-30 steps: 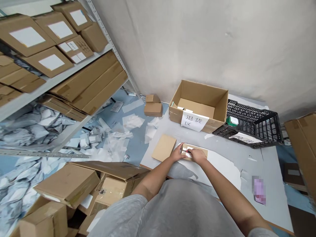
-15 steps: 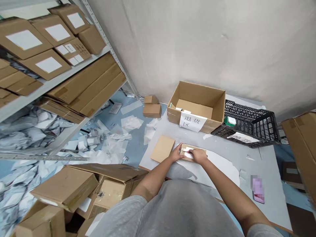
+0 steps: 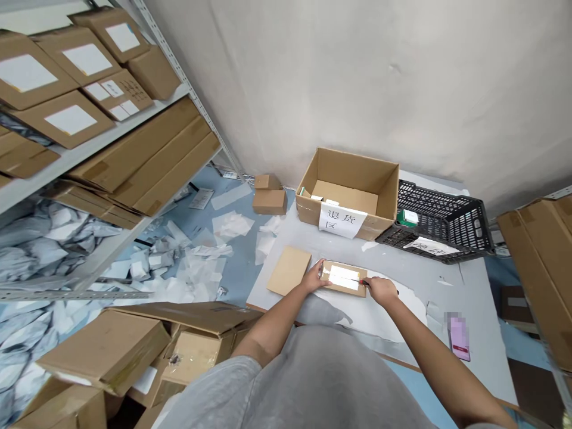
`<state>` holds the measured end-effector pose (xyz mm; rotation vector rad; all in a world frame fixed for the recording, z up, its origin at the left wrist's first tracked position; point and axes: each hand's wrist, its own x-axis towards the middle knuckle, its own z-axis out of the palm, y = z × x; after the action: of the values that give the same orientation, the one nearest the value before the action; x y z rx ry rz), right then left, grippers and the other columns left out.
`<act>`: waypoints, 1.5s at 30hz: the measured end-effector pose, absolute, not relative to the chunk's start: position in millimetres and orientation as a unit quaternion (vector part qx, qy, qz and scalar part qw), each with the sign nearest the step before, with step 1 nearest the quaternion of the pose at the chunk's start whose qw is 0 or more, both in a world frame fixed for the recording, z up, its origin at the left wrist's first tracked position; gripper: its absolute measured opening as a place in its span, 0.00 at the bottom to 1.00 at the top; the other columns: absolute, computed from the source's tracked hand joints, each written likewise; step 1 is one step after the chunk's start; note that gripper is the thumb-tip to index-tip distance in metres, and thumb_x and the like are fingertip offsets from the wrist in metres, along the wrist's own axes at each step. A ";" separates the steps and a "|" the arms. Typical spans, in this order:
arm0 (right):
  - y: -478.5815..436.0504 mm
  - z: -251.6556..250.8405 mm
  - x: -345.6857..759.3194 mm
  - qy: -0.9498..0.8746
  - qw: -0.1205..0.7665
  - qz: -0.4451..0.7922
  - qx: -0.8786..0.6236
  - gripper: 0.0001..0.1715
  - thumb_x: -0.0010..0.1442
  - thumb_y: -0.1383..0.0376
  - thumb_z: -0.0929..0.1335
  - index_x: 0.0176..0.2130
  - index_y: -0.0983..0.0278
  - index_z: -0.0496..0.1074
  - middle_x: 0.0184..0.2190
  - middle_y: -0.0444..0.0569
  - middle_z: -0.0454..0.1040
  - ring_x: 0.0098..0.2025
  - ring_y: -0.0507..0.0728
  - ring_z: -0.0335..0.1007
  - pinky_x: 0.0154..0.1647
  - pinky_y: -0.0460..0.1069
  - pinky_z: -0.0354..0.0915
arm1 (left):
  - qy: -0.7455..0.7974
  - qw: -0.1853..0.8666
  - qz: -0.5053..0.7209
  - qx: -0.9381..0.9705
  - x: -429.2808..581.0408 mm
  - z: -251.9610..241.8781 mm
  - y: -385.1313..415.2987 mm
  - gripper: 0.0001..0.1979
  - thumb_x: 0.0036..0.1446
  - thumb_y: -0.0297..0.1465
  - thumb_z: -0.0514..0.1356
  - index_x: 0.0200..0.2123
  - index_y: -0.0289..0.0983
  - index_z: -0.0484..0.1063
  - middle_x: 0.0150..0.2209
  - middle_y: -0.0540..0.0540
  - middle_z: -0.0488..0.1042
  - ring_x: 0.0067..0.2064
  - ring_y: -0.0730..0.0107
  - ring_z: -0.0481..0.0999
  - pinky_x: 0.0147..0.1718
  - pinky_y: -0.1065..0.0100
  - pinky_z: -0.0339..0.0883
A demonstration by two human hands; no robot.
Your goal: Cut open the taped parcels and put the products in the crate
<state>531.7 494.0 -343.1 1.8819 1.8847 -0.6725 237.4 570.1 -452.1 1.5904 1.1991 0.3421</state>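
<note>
A small cardboard box (image 3: pixel 325 275) with a white label (image 3: pixel 343 277) lies flat on the table before me. My left hand (image 3: pixel 314 277) grips its left end, thumb on the near side and fingers at the far side. In my right hand (image 3: pixel 381 291), closed, is a utility knife (image 3: pixel 366 282) with a red and black body. Its tip meets the right end of the label, where a dark line runs lengthwise across the white. A flat brown cardboard piece (image 3: pixel 289 271) lies left of the box. White paper (image 3: pixel 402 316) spreads beneath and to the right.
Behind stand an open carton (image 3: pixel 308 208) with a paper sign and a black plastic crate (image 3: pixel 465 217) holding a green box (image 3: pixel 407 218). A pink phone (image 3: pixel 459 338) lies at right. Opened cartons (image 3: pixel 102 351) crowd the left; loaded shelves (image 3: pixel 89 140) stand beyond.
My right hand has slid rightward along the box with the knife, from the label's middle to the right end, uncovering the label. The left hand keeps its grip. The view shifted slightly.
</note>
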 end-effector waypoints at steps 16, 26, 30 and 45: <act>478.6 -338.9 539.7 0.640 0.165 -0.245 0.709 0.22 0.75 0.63 0.60 0.57 0.55 0.79 0.50 0.56 0.82 0.49 0.64 0.80 0.47 0.54 0.66 | 0.349 0.338 0.044 0.873 308.3 -439.2 571.4 0.65 0.37 0.44 0.82 0.76 0.44 0.55 0.74 0.33 0.59 0.75 0.37 0.54 0.76 0.41 0.23; 451.9 -341.1 578.5 0.620 0.156 -0.238 0.731 0.22 0.76 0.63 0.59 0.53 0.55 0.81 0.47 0.56 0.83 0.47 0.64 0.80 0.45 0.53 0.65 | 0.360 0.353 0.048 0.862 304.8 -436.0 577.0 0.64 0.36 0.47 0.82 0.74 0.47 0.58 0.72 0.36 0.62 0.74 0.37 0.56 0.76 0.42 0.27; 435.0 -340.3 603.0 0.563 0.157 -0.245 0.774 0.20 0.75 0.62 0.62 0.54 0.57 0.81 0.48 0.58 0.84 0.47 0.65 0.81 0.44 0.53 0.65 | 0.362 0.339 0.043 0.867 304.4 -434.6 578.0 0.64 0.36 0.49 0.82 0.74 0.47 0.58 0.72 0.35 0.63 0.73 0.37 0.57 0.75 0.42 0.29; 458.5 -352.9 564.1 0.631 0.108 -0.259 0.723 0.21 0.77 0.59 0.60 0.57 0.52 0.79 0.49 0.50 0.83 0.47 0.60 0.79 0.40 0.50 0.60 | 0.372 0.222 0.005 0.901 306.4 -430.8 569.8 0.62 0.38 0.51 0.81 0.74 0.45 0.58 0.69 0.37 0.65 0.69 0.40 0.62 0.71 0.44 0.44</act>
<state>564.1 458.5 -352.9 2.1281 1.8578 -0.7617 306.4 569.8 -430.8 2.4905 1.0265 0.0148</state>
